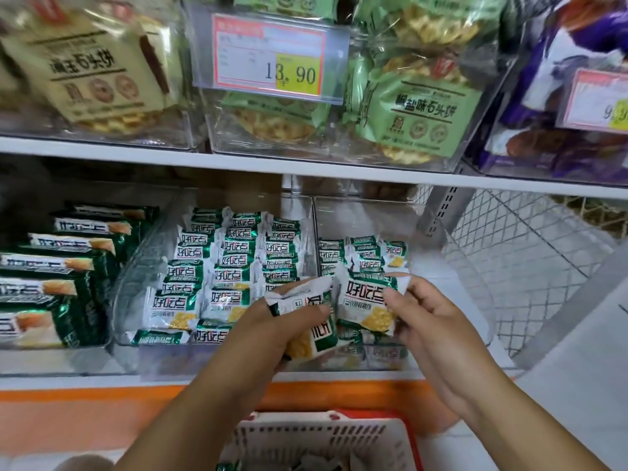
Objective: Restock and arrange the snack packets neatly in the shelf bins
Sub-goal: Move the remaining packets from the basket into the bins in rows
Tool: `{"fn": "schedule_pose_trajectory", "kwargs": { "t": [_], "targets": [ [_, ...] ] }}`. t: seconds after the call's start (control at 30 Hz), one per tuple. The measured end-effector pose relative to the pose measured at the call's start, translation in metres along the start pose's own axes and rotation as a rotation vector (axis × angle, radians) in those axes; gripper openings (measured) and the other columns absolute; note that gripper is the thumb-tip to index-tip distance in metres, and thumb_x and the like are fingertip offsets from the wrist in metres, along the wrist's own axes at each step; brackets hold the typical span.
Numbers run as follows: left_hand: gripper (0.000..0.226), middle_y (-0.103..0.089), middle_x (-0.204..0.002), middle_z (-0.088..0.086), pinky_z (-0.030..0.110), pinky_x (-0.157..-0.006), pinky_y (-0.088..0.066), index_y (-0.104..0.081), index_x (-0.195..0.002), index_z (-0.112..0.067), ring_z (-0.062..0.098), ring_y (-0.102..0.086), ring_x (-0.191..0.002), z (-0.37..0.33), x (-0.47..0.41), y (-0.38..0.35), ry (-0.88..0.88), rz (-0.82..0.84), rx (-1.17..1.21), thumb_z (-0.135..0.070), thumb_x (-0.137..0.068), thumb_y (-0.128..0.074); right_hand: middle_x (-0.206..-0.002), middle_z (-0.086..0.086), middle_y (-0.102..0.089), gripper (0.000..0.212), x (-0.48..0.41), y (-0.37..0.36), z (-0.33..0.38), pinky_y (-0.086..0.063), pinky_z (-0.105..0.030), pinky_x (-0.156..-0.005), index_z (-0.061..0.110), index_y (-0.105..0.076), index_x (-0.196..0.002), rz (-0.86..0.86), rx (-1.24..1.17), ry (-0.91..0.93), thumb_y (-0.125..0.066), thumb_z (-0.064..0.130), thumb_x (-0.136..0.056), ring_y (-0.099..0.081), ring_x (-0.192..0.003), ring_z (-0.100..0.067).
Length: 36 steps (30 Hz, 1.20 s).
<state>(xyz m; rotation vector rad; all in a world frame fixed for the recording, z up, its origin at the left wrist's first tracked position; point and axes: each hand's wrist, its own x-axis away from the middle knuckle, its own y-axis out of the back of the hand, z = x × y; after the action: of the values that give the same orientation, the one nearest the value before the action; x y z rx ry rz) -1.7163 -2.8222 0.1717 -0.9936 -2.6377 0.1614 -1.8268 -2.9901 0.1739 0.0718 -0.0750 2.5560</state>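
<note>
At half-empty rt bin's (459,266) front edge, L hand (272,326) grips tilted pkt (300,295), R hand (430,322) pinches upright pkt (365,302).

Fine print on the price tag (272,56) is mush, only 13.90 reads. Second price tag (601,100) gets chopped by the right edge, and the purple packs (577,39) around it are just blur. Left hand (268,331) covers half the crumpled packet (299,294) it grips, and together with the right hand (431,324) pinching a flat packet (365,307) it hides the right bin's (452,253) front row. Basket (306,436) is cut off at the bottom, contents too dark to tell.
</note>
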Motion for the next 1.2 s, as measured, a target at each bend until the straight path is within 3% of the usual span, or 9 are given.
{"fn": "schedule_pose_trajectory", "kwargs": {
  "t": [0.13,0.27,0.43,0.57,0.77,0.9,1.0,1.1,1.2],
  "targets": [
    [0.039,-0.056,-0.05,-0.009,0.028,-0.051,-0.034,-0.061,-0.074,-0.016,0.005,-0.046,-0.037,0.001,-0.006,0.001,0.014,-0.071,-0.056,-0.045,-0.067,-0.086,-0.085,-0.017,-0.052,0.033,-0.006,-0.005,0.009,-0.048,-0.046,-0.091,0.043,-0.067,-0.103,-0.023,0.152,-0.017,-0.076,0.036,-0.073,-0.062,-0.082,-0.024],
    [0.021,-0.052,-0.042,-0.018,0.016,-0.041,-0.036,-0.073,-0.096,-0.022,-0.003,-0.046,-0.035,-0.002,-0.008,-0.005,-0.053,-0.077,-0.109,-0.033,-0.079,-0.079,-0.109,0.025,-0.061,0.026,-0.011,-0.005,0.016,-0.049,-0.018,-0.079,0.051,-0.062,-0.1,0.082,0.45,-0.003,-0.071,0.036,-0.081,-0.057,-0.094,0.015],
    [0.023,-0.073,-0.074,-0.019,0.018,-0.053,-0.047,-0.07,-0.095,-0.042,-0.001,-0.066,-0.062,-0.002,-0.015,-0.006,-0.059,-0.133,-0.132,-0.041,-0.074,-0.079,-0.105,-0.001,-0.068,0.024,-0.037,0.019,0.019,-0.053,-0.031,-0.085,0.037,-0.068,-0.097,0.002,0.544,0.012,-0.078,0.03,-0.076,-0.066,-0.09,-0.013],
    [0.043,-0.073,-0.083,-0.013,0.05,-0.079,-0.05,-0.07,-0.09,-0.051,0.022,-0.066,-0.089,0.001,-0.028,0.004,-0.073,-0.123,-0.03,-0.039,-0.053,-0.09,-0.098,0.003,-0.065,0.035,-0.108,0.073,0.032,-0.04,-0.002,-0.068,0.016,-0.066,-0.112,-0.193,0.817,0.149,-0.078,0.011,-0.079,-0.06,-0.081,-0.005],
    [0.032,-0.07,-0.097,0.019,0.051,-0.08,-0.051,-0.072,-0.081,-0.043,0.046,-0.066,-0.094,0.003,-0.039,0.013,-0.069,-0.189,-0.024,-0.01,-0.078,-0.071,-0.11,-0.014,-0.064,0.028,-0.197,0.106,-0.002,-0.043,-0.03,-0.081,0.01,-0.063,-0.11,-0.025,1.526,0.2,-0.071,0.015,-0.084,-0.061,-0.103,-0.032],
    [0.027,-0.065,-0.101,0.027,0.057,-0.083,-0.05,-0.072,-0.084,-0.04,0.042,-0.063,-0.091,0.0,-0.04,0.017,-0.081,-0.176,-0.041,-0.016,-0.073,-0.072,-0.12,-0.012,-0.05,0.035,-0.223,0.102,-0.025,-0.043,-0.029,-0.092,0.021,-0.063,-0.121,0.01,1.655,0.16,-0.07,0.024,-0.086,-0.055,-0.106,-0.029],
    [0.035,-0.071,-0.092,0.018,0.055,-0.086,-0.05,-0.074,-0.084,-0.042,0.039,-0.065,-0.09,0.002,-0.04,0.021,-0.091,-0.151,-0.067,-0.007,-0.083,-0.072,-0.115,-0.006,-0.06,0.036,-0.229,0.103,-0.043,-0.05,-0.033,-0.093,0.036,-0.062,-0.117,-0.042,1.706,0.147,-0.07,0.029,-0.083,-0.06,-0.103,-0.026],
    [0.037,-0.077,-0.093,0.007,0.047,-0.09,-0.053,-0.075,-0.091,-0.034,0.03,-0.072,-0.091,0.001,-0.039,0.022,-0.073,-0.154,-0.082,0.001,-0.086,-0.066,-0.102,-0.01,-0.061,0.03,-0.222,0.097,-0.049,-0.053,-0.035,-0.084,0.032,-0.062,-0.113,-0.185,1.783,0.232,-0.067,0.027,-0.083,-0.062,-0.092,-0.03],
    [0.035,-0.077,-0.094,0.002,0.039,-0.085,-0.052,-0.073,-0.098,-0.031,0.024,-0.074,-0.087,0.001,-0.04,0.02,-0.066,-0.151,-0.088,0.0,-0.084,-0.069,-0.11,-0.009,-0.061,0.033,-0.219,0.095,-0.05,-0.051,-0.033,-0.084,0.028,-0.063,-0.119,-0.149,1.862,0.262,-0.065,0.025,-0.086,-0.056,-0.103,-0.027]
  ]
}}
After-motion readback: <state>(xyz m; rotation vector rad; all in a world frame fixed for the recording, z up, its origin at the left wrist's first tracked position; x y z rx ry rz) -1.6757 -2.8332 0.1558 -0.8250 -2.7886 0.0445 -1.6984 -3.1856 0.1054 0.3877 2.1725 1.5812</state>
